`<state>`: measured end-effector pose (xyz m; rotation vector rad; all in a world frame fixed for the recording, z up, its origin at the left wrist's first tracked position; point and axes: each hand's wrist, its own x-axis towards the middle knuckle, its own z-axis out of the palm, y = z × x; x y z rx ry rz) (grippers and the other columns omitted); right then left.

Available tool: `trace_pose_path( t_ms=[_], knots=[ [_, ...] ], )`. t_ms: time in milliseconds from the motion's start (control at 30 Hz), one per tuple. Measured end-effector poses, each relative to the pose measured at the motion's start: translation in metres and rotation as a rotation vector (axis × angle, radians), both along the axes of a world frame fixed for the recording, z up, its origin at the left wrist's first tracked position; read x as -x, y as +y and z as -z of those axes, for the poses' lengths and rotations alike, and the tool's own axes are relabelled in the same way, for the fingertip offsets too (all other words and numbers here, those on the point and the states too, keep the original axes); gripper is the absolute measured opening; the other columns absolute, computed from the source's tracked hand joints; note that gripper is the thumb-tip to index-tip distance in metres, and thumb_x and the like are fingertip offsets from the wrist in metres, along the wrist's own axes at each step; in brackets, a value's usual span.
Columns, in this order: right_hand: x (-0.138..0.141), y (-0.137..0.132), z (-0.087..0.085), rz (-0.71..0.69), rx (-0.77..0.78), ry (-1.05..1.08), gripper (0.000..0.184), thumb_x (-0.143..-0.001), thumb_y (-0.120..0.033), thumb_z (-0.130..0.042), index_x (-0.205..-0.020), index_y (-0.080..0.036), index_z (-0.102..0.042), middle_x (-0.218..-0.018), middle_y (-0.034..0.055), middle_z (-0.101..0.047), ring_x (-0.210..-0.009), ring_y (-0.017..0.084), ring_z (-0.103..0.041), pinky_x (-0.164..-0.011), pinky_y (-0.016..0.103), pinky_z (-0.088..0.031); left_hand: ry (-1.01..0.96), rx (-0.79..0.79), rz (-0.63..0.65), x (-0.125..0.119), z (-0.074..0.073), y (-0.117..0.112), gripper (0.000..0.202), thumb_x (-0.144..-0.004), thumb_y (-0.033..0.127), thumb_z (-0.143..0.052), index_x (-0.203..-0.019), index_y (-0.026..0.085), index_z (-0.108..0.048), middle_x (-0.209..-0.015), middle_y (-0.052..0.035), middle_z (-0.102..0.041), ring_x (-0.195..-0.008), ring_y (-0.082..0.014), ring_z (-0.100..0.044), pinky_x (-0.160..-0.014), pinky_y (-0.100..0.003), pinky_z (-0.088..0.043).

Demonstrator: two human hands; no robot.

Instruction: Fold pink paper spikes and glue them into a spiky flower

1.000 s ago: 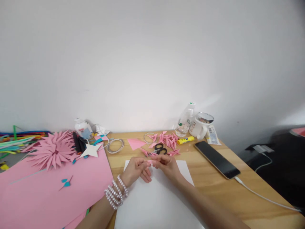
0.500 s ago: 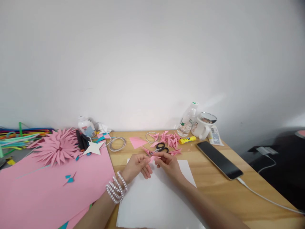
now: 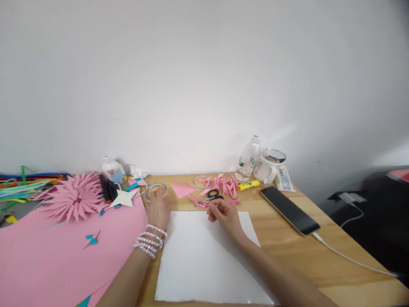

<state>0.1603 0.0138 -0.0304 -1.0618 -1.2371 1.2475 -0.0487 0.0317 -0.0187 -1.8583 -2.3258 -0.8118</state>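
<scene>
1. I see the left hand [image 3: 158, 211] stretched far, its fingers over the coiled cable [image 3: 146, 193]; they look loosely bent and close together, and I cannot tell whether they touch it.
2. The right hand [image 3: 225, 214] is over the far edge of the white sheet [image 3: 204, 264], fingertips curled narrowly together, towards the left; I cannot tell if anything is pinched there.
3. Just beyond those fingertips I make out the scissors [image 3: 209, 196] among folded pink pieces [image 3: 229, 187]. Their long axis slants: handles right and far, blades left and near, partly hidden.
4. Between the coiled cable and the scissors, a flat pink scrap [image 3: 182, 190] lies on the tabletop [image 3: 287, 256], one corner pointing near.
5. Farther right, I have the glue stick [image 3: 248, 185] lying roughly left to right.
</scene>
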Motion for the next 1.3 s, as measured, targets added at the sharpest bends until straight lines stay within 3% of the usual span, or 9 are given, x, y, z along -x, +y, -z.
trace_pose_path(
  t_ms=[167,300,467,533,767,967,1300],
  knots=[
    [0.000,0.002,0.002,-0.003,-0.023,-0.016,0.034,-0.068,-0.049,-0.061,-0.071,-0.015,-0.054,-0.058,0.0011,-0.059,-0.046,0.010,-0.053,-0.044,0.022,-0.044,0.016,0.047,0.065,0.001,0.006,0.001,0.036,-0.076,0.006,-0.036,-0.108,0.009,-0.052,-0.105,-0.0181,-0.057,-0.086,-0.0283,-0.059,-0.071,-0.042,-0.047],
    [0.000,0.001,0.001,0.003,-0.041,-0.050,0.034,-0.070,-0.048,-0.059,-0.066,-0.015,-0.054,-0.055,0.0007,-0.057,-0.045,0.010,-0.052,-0.043,0.022,-0.043,0.017,0.016,0.124,0.001,0.007,0.002,0.036,-0.075,0.005,-0.038,-0.107,0.011,-0.052,-0.109,-0.0159,-0.056,-0.095,-0.0255,-0.057,-0.078,-0.041,-0.047],
    [-0.001,-0.002,-0.002,0.144,-0.130,-0.019,0.032,-0.072,-0.042,-0.059,-0.093,-0.017,-0.056,-0.073,0.0041,-0.062,-0.063,0.015,-0.059,-0.052,0.026,-0.051,0.074,-0.102,0.495,-0.010,0.011,0.000,0.027,-0.081,0.010,-0.039,-0.099,0.015,-0.057,-0.127,-0.0141,-0.043,-0.118,-0.0243,-0.041,-0.093,-0.042,-0.040],
    [0.000,-0.003,-0.001,0.140,-0.143,-0.031,0.033,-0.073,-0.040,-0.058,-0.098,-0.018,-0.056,-0.077,0.0051,-0.062,-0.067,0.016,-0.060,-0.054,0.027,-0.052,0.115,-0.066,0.568,-0.013,0.017,0.001,0.027,-0.083,0.014,-0.037,-0.102,0.015,-0.057,-0.130,-0.0149,-0.041,-0.119,-0.0243,-0.040,-0.095,-0.042,-0.038],
    [0.005,-0.003,0.008,-0.053,-0.218,-0.193,0.017,-0.074,-0.033,-0.055,-0.073,-0.018,-0.062,-0.078,0.0046,-0.061,-0.057,0.012,-0.056,-0.046,0.022,-0.047,0.197,0.044,0.551,-0.009,0.032,0.006,0.031,-0.082,0.009,-0.035,-0.105,0.011,-0.055,-0.119,-0.0155,-0.054,-0.111,-0.0219,-0.049,-0.095,-0.042,-0.039],
    [0.007,-0.006,0.010,-0.193,-0.287,-0.322,0.014,-0.076,-0.027,-0.053,-0.070,-0.017,-0.061,-0.069,0.0023,-0.061,-0.052,0.011,-0.056,-0.046,0.021,-0.042,0.229,0.074,0.566,-0.010,0.027,0.003,0.034,-0.079,0.005,-0.034,-0.108,0.009,-0.052,-0.118,-0.0170,-0.053,-0.113,-0.0223,-0.047,-0.096,-0.041,-0.036],
    [0.006,-0.006,0.009,-0.209,-0.282,-0.320,0.016,-0.076,-0.027,-0.052,-0.067,-0.017,-0.061,-0.069,0.0035,-0.062,-0.050,0.010,-0.053,-0.045,0.021,-0.040,0.256,0.145,0.495,-0.015,0.016,0.001,0.040,-0.075,0.000,-0.035,-0.111,0.012,-0.048,-0.119,-0.0137,-0.052,-0.109,-0.0211,-0.048,-0.091,-0.037,-0.038]
  ],
)
